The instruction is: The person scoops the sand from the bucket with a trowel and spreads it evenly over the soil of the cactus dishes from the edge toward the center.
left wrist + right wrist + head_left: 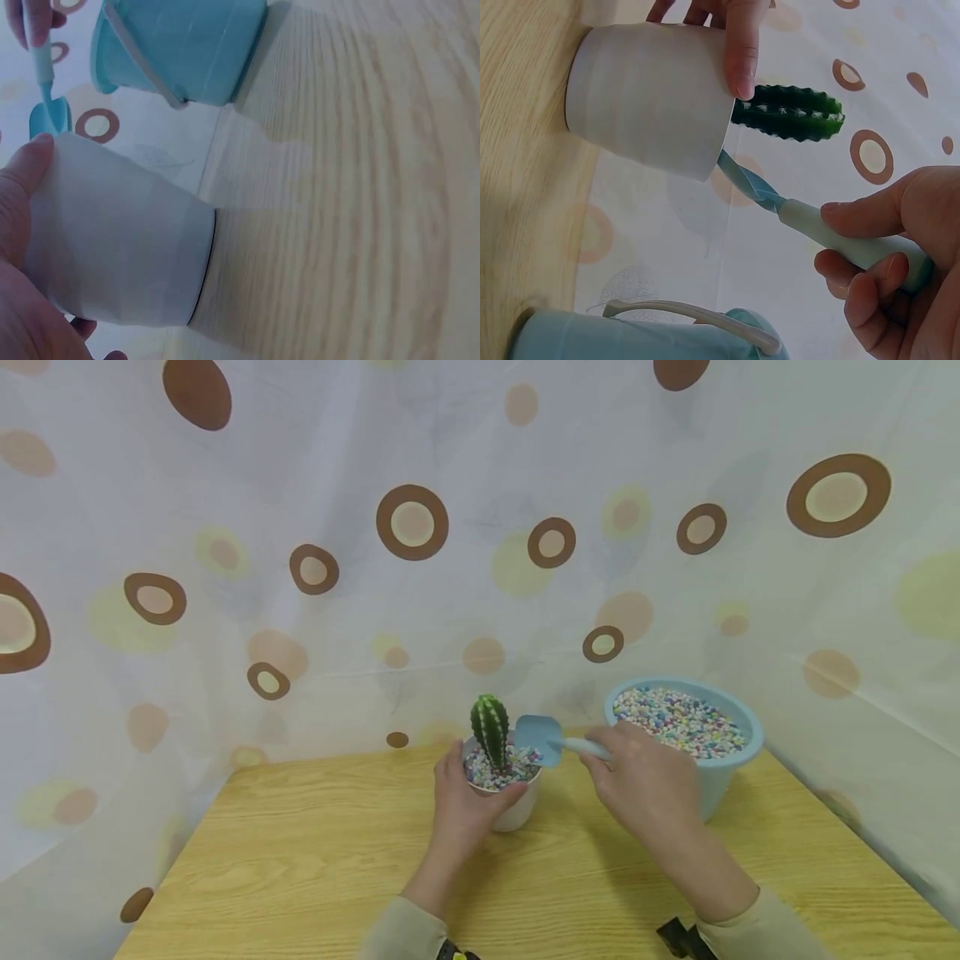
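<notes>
A green ribbed cactus stands in a white pot among small multicoloured pebbles. My left hand grips the pot, with the thumb at the near rim and the fingers round its left side. In my right hand is a small blue shovel, its pale handle held between thumb and curled fingers. The shovel's blade tilts over the pot's right rim, its tip at the pebbles. In the right wrist view the blade's edge meets the pot's rim beside the cactus.
A light blue bucket, filled with the same kind of pebbles, stands on the wooden table to the right, behind my right hand. Its grey handle hangs down the side. A spotted curtain lies behind the table.
</notes>
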A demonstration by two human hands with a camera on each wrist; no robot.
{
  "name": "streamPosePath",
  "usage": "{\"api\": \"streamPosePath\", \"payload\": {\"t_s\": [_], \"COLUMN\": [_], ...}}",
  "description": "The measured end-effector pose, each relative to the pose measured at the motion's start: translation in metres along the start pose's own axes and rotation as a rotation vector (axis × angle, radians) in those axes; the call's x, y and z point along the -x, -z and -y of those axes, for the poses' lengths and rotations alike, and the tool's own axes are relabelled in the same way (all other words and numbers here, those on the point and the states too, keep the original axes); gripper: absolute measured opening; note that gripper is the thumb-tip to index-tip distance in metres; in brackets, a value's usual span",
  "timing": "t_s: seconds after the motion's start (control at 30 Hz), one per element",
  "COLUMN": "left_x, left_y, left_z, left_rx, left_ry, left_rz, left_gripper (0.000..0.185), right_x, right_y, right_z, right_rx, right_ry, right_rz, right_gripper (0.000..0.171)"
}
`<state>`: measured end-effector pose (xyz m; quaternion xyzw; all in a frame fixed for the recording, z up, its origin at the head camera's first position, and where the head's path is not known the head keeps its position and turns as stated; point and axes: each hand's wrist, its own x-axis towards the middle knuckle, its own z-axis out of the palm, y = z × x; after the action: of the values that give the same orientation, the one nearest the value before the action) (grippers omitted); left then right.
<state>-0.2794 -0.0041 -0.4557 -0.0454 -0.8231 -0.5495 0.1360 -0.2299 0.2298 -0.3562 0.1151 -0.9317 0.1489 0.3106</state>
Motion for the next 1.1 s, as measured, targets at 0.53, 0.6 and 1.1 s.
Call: {"api": "streamPosePath", "payload": {"t_s": [0.53, 0.6, 1.1], "left_x": [-0.004, -0.011, -0.017], "left_y": [0.013, 0.022, 0.028], "left_z": [-0.003, 0.001, 0.003], "left_rx": [-0.015, -0.013, 0.066], "left_ry": [0.031, 0.025, 0.027], "left_rz": [0.11, 0.186, 0.277], "left_gripper": [0.122, 0.121, 0.118], "right_x": [0.002, 0.001, 0.005], "right_y": [-0.003, -0.003, -0.004], "right_z": [-0.002, -0.002, 0.0], "right_rx": [0.002, -0.003, 0.033], "right_ry": [0.014, 0.025, 0.081], "right_rz": [-0.047, -0.062, -0.134], "right_gripper": [0.024, 0.024, 0.023]}}
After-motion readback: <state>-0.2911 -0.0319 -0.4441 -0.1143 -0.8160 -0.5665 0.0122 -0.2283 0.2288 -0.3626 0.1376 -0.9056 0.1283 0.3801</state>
